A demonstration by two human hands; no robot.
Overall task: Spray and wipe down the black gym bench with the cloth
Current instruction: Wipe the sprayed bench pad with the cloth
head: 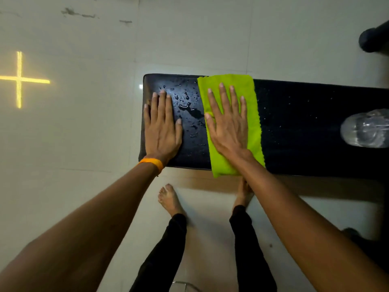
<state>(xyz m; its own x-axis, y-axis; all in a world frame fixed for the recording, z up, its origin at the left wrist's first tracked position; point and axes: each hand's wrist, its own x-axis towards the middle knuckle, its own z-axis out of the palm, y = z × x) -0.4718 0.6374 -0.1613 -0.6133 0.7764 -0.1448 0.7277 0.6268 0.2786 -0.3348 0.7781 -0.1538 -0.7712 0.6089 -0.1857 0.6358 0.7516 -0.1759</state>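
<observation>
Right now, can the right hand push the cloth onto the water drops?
Probably yes: the right hand presses the cloth beside the water drops, nothing between; the left hand lies past them.

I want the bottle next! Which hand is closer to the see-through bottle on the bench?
Right. The right hand lies flat on the green cloth, left of the bottle; the left hand rests farther away, at the end of the bench.

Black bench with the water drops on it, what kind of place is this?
Most likely a gym or workout room. The long black padded bench stands on a pale tiled floor, and the right hand presses a green cloth flat on it, as shared exercise gear gets wiped.
</observation>
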